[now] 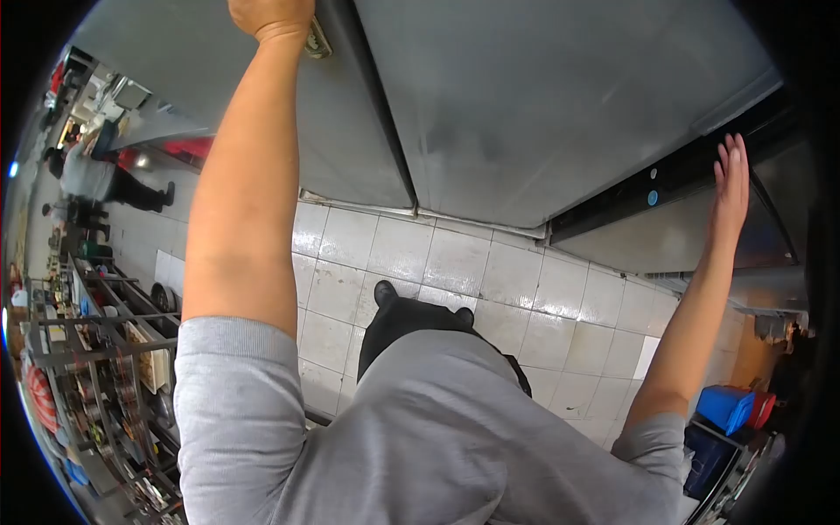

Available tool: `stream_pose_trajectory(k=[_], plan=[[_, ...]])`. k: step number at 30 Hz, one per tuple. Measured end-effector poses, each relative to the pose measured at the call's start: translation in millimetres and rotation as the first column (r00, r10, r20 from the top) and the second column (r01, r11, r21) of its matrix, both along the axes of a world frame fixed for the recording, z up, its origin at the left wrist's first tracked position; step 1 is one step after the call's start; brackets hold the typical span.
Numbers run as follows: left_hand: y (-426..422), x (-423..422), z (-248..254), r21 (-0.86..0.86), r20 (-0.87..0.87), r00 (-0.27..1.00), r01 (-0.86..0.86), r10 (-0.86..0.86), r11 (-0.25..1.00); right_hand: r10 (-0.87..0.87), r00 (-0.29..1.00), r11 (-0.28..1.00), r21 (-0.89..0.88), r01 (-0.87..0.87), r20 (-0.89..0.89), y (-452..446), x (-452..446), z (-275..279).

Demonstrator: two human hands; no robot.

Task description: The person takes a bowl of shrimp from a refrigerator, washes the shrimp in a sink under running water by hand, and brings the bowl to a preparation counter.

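1. I stand in the room and see a person in a grey short-sleeved shirt, standing before two large grey metal doors; a dark strip runs between them.
2. The left hand is raised to the left door, which lies directly in front of the left arm. Its fingers are cut off by the upper border of my view, so I cannot tell if they are clenched or grasping something.
3. Just beside the left wrist is a small plate with pale marks on a dark ground. It may be a label, but the marks are too small for me to read.
4. The right hand is stretched out to the other side. Its fingers are extended and released, holding nothing. They are near the black frame beside the right door; whether they touch it, I cannot tell.
5. On this frame are two round stickers, a white one and a blue one, close together. Any writing on them is unreadable.
6. The person's black shoes stand on pale floor tiles. Well apart, at the left, a co-worker stands beyond crowded shelves.
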State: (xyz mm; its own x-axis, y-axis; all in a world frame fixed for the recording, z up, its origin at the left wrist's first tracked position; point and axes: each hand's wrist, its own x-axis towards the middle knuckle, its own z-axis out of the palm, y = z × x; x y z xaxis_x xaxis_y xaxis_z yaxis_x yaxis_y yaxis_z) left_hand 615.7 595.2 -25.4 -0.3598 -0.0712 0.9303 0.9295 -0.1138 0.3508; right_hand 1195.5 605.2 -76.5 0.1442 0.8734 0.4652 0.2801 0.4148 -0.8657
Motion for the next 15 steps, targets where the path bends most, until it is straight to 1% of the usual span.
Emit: stream_pose_trajectory(k=[1, 2, 3, 4, 5, 6, 7, 9, 10, 11, 12, 13, 14, 15], plan=[[-4.3, -0.3, 1.2, -0.039, 0.014, 1.000, -0.013, 0.013, 0.999, 0.069, 0.994, 0.997, -0.024, -0.071, -0.084, 15.9, -2.9, 3.3], [-7.2, -0.7, 0.3, -0.067, 0.005, 1.000, 0.007, -0.007, 0.998, 0.108, 0.973, 0.994, -0.013, -0.113, -0.206, 31.7, -7.6, -0.6], [-10.8, -1.6, 0.8, -0.094, -0.005, 1.000, 0.025, -0.025, 0.995, 0.130, 0.970, 0.991, -0.002, -0.133, -0.207, 41.0, -8.9, -4.1], [-28.7, 9.6, 11.5, -0.190, 0.080, 0.986, 0.159, -0.146, 0.969, 0.071, 0.948, 0.997, 0.011, -0.071, -0.310, 49.1, -11.2, -6.0], [-54.9, 13.5, 24.9, -0.431, 0.331, 0.905, 0.396, -0.266, 0.811, 0.017, 0.912, 1.000, 0.014, -0.013, -0.410, 54.3, -16.0, -6.2], [-61.5, 3.9, 21.1, -0.203, 0.477, 0.725, 0.641, -0.497, 0.740, -0.021, 0.885, 1.000, -0.023, 0.012, -0.464, 54.7, -24.7, -2.0], [-73.0, 1.4, 18.1, 0.057, 0.532, 0.474, 0.806, -0.701, 0.589, -0.042, 0.852, 0.994, -0.110, -0.019, -0.522, 53.8, -32.0, 3.6], [-128.1, 13.2, -7.8, 0.280, 0.617, 0.262, 0.809, -0.743, 0.517, -0.011, 0.787, 0.965, -0.212, -0.153, -0.617, 85.5, -17.0, -5.7], [-154.6, 14.0, -29.3, 0.161, 0.709, 0.319, 0.796, -0.630, 0.584, -0.006, 0.789, 0.964, -0.213, -0.158, -0.615, 90.0, -16.1, -10.3], [-183.1, 13.0, -59.1, 0.038, 0.784, 0.368, 0.776, -0.500, 0.630, 0.018, 0.835, 0.974, -0.178, -0.138, -0.551, 91.8, -16.0, -14.5], [-215.9, 16.3, -93.6, -0.103, 0.864, 0.380, 0.775, -0.330, 0.623, 0.043, 0.875, 0.983, -0.136, -0.123, -0.482, 94.2, -16.5, -15.9], [-247.1, 8.5, -140.8, -0.055, 0.945, 0.212, 0.855, -0.250, 0.516, 0.054, 0.879, 0.983, -0.131, -0.131, -0.474, 99.5, -15.6, -15.5], [-279.3, 7.3, -187.4, -0.002, 0.994, 0.055, 0.884, -0.099, 0.467, 0.034, 0.857, 0.984, -0.132, -0.119, -0.514, 104.0, -14.2, -14.7], [-315.5, 16.0, -219.2, 0.039, 0.997, -0.064, 0.899, 0.044, 0.435, 0.012, 0.830, 0.985, -0.134, -0.104, -0.557, 102.8, -15.3, -13.0]])
